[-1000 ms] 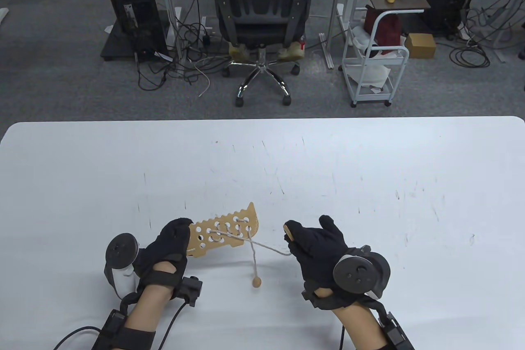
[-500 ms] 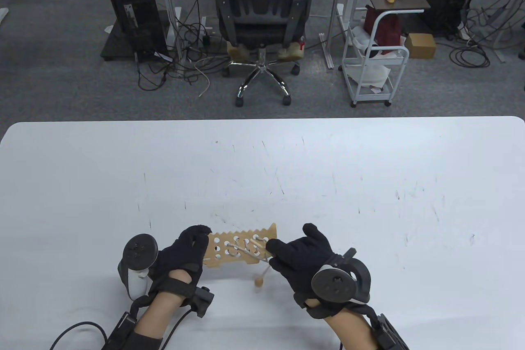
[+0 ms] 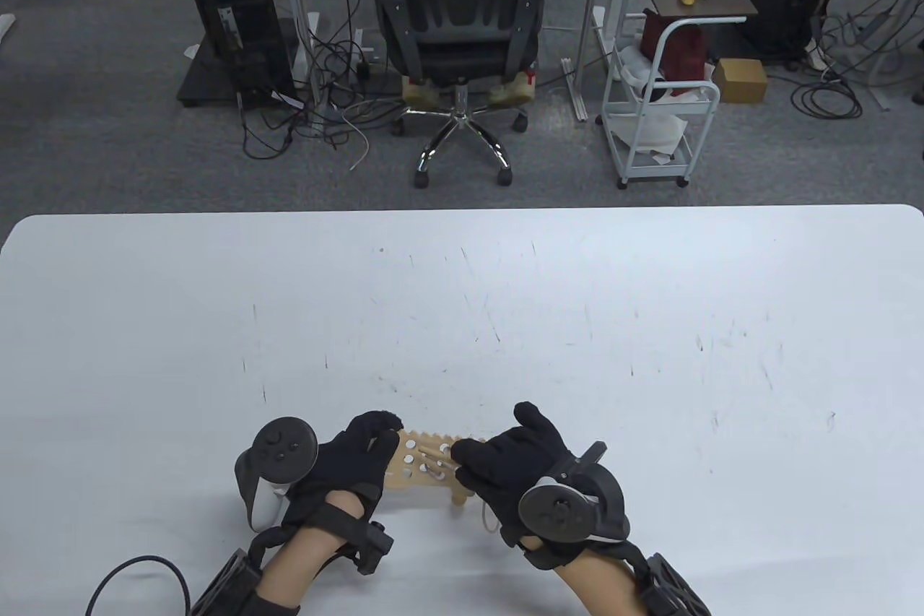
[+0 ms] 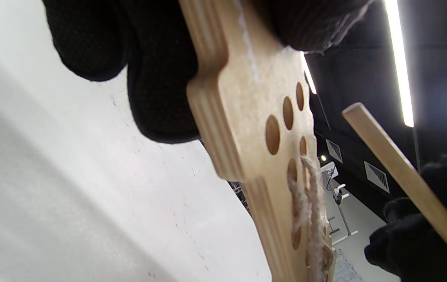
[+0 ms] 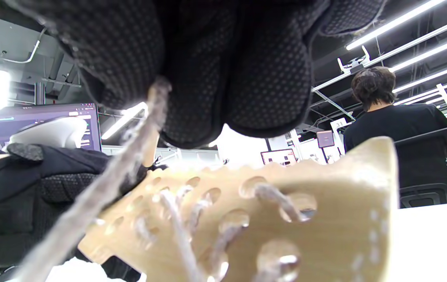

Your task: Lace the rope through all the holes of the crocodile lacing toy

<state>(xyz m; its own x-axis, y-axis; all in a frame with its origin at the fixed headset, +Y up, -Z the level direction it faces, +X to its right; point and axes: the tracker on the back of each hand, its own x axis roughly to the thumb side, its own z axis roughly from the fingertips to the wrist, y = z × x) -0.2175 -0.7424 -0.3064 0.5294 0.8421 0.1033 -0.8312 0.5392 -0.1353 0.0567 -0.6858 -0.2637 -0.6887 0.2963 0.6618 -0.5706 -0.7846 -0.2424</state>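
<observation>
- Table view: crocodile lacing toy sits between the two gloved hands, near the table's front edge, lifted and tilted rather than lying flat.
- Left hand grips the toy's left end — fingers closed on the board, thumb on the opposite face (left wrist view).
- Rope already laced through several holes mid-board; strands cross the underside.
- Right hand covers the toy's right end; its fingertips are together, pinching the rope just above the board.
- Wooden needle slants beside the right hand's fingers, apart from the board; which fingers hold it — cannot tell.
</observation>
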